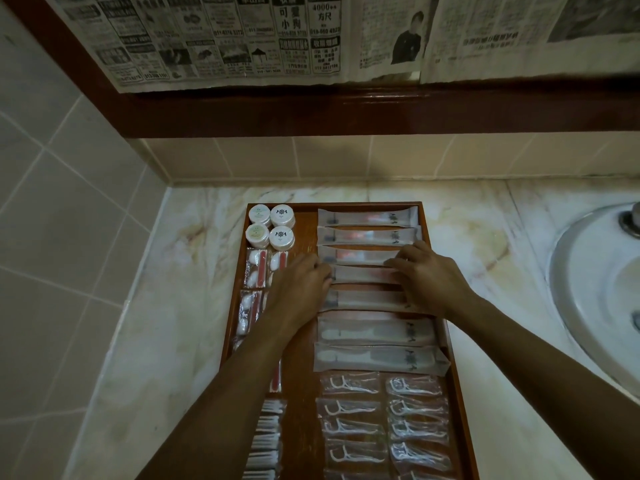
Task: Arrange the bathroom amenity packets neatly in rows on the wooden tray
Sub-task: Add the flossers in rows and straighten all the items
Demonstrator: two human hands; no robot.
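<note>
Wooden tray (308,223) on marble worktop (194,271) held rows of amenity packets. My left hand (299,282) and right hand (427,275) pressed flat, fingers spread, on ends of long sachet (363,274). Round tubs (270,226) beyond left fingers; floss-pick packets (349,384) nearer me. Labels unreadable.

We are looking down at a pale marble counter (180,271) running into a corner of beige tiled wall (65,188). A white sink (595,289) is curving in at the right edge. Newspaper sheets (221,39) are hanging above a dark wooden ledge (346,112). Dim light is falling unevenly.
</note>
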